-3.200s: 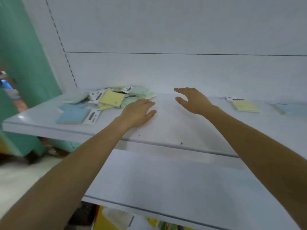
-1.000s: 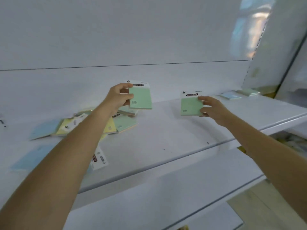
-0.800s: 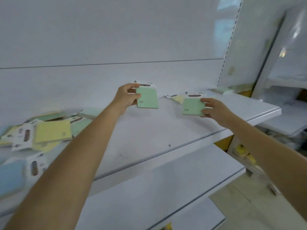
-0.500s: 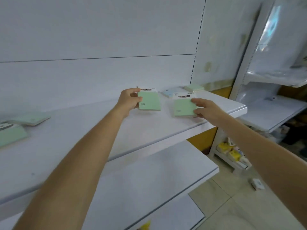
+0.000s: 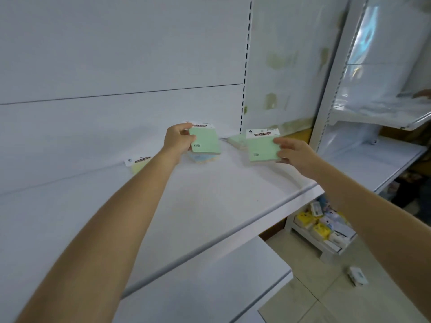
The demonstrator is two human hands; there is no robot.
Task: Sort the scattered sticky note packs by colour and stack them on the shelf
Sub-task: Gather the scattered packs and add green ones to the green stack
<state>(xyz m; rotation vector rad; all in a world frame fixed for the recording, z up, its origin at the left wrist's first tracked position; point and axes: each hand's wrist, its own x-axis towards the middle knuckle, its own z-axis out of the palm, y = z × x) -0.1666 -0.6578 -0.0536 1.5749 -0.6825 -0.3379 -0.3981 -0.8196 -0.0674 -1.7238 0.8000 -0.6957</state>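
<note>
**Two green sticky note packs held above the shelf**

Head view. The left hand (image 5: 178, 141) grasps a green pack (image 5: 206, 142) by its left edge, with the thumb across the front face and the fingers behind. The pack stands upright, its white header card uppermost. The right hand (image 5: 295, 153) pinches a second green pack (image 5: 263, 148) by its right edge, also upright with the header on top. Both packs are held above the far part of the white shelf (image 5: 210, 194), well apart from each other.

Three lots of packs lie on the shelf:
- A green stack (image 5: 236, 139) lies in the far right corner, between the two held packs.
- A pale blue pack (image 5: 201, 158) lies just below the left hand's pack.
- A yellow pack (image 5: 137, 165) lies to the left, against the back panel.

A lower shelf (image 5: 210, 287) runs beneath. Small boxed goods (image 5: 324, 226) sit low at the right, near the floor.
</note>
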